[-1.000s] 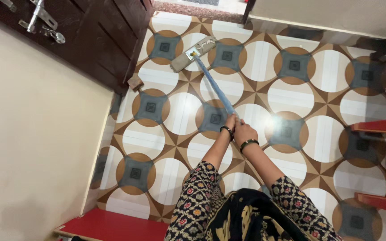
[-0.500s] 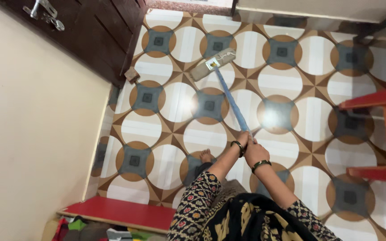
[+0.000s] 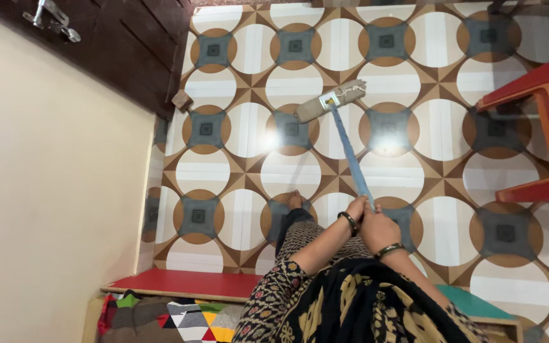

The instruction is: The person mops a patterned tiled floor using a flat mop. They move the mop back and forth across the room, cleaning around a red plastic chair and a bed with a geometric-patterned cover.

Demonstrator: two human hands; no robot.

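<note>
Both hands are gripping the top end of the long blue-handled flat mop (image 3: pixel 349 147) — left hand (image 3: pixel 356 208) is wrapping the pole just ahead, right hand (image 3: pixel 379 230) is clenching right behind it, the two touching. Each wrist is wearing a dark bangle.

The flat beige cloth mop head (image 3: pixel 330 101) is lying on the patterned floor tiles (image 3: pixel 236 219), well out in front of the person, near the middle of the room and angled. The pole is running diagonally from the head back up to the hands.

Handling, as a judgement: pole looks stiff and light, head soft and probably draggy on glossy tile. Holding at the far end gives reach but little leverage — a hand lower down the pole would give more push. Floor is reflecting a light, so likely slick; a bare foot (image 3: pixel 293 201) is standing on it.

Labels: a small white square sticker with a yellow mark (image 3: pixel 330 101) is sitting at the joint where pole meets head. No other packaging in view.

Around: red plastic stool (image 3: pixel 538 136) to the right, dark wooden door (image 3: pixel 119 47) with a metal latch (image 3: pixel 52 19) upper left, red shelf top (image 3: pixel 182 284) by the cream wall (image 3: pixel 46 190).
</note>
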